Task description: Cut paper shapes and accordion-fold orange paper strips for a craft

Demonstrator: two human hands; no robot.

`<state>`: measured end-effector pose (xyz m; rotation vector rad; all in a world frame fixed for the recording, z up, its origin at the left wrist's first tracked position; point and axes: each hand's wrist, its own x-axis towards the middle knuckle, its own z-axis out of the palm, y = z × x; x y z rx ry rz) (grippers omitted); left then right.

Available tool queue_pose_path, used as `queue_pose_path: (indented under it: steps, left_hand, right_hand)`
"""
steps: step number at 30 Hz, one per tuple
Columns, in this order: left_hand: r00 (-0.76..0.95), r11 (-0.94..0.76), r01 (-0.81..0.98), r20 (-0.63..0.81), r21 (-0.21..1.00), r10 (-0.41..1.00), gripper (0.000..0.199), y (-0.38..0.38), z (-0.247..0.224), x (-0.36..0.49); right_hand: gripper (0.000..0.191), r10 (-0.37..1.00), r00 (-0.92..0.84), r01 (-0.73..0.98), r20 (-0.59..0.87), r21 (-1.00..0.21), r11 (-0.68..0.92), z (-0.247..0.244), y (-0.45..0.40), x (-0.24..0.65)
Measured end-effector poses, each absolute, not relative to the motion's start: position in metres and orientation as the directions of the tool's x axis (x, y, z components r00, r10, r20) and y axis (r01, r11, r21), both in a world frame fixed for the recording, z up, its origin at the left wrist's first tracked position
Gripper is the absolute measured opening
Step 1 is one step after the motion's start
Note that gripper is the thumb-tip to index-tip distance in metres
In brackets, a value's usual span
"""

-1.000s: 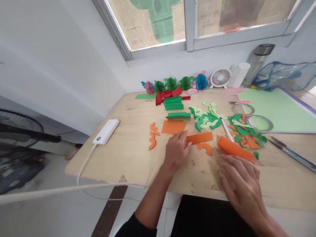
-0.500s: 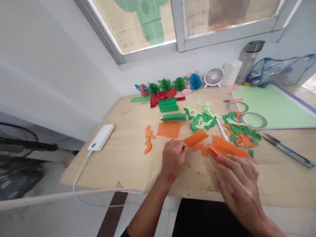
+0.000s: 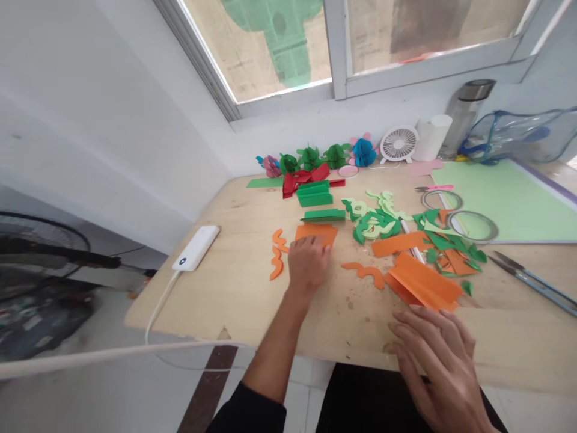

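Note:
My left hand (image 3: 308, 263) is over the near edge of a flat orange paper piece (image 3: 321, 232); its fingers bend down and their tips are hidden, so a grip cannot be made out. My right hand (image 3: 435, 355) lies with fingers stretched out by the table's front edge, just below a folded orange paper (image 3: 426, 281), its fingertips close to that paper. Between the hands is a wavy orange cutout (image 3: 366, 273). Another wavy orange cutout (image 3: 276, 255) lies left of my left hand. An orange strip (image 3: 396, 243) rests across a white pen (image 3: 417, 255).
Green folded papers (image 3: 315, 193) and red papers (image 3: 304, 179) lie farther back. Green cutouts (image 3: 376, 221) and scraps (image 3: 455, 255) spread to the right, near thread snips (image 3: 536, 282) and tape rolls (image 3: 473, 225). A white power bank (image 3: 196, 248) with a cable lies left.
My left hand has let go of the orange strip, which now lies on the right, and has moved left to the flat orange paper. My right hand has drawn back off the folded paper.

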<state>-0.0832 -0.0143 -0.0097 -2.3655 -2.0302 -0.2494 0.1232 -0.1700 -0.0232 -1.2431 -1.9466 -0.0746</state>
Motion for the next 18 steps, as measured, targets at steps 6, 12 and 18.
queue_pose_path:
  steps: [6,12,18]
  left_hand:
    - [0.276,-0.276,0.961,-0.002,0.004,0.961,0.024,0.002,-0.007,-0.102]
    - [0.292,-0.295,0.954,-0.063,-0.056,0.954,0.02,0.001,-0.008,-0.089]
    - [0.271,-0.278,0.957,-0.086,-0.08,0.959,0.024,0.0,-0.007,-0.089]
  right_hand:
    - [0.027,0.704,-0.269,0.75,0.657,-0.316,0.581,-0.027,-0.17,0.117]
    - [0.023,0.772,-0.155,0.752,0.617,-0.433,0.497,-0.023,-0.174,0.107]
    - [0.022,0.753,-0.137,0.736,0.644,-0.443,0.512,-0.016,-0.173,0.099]
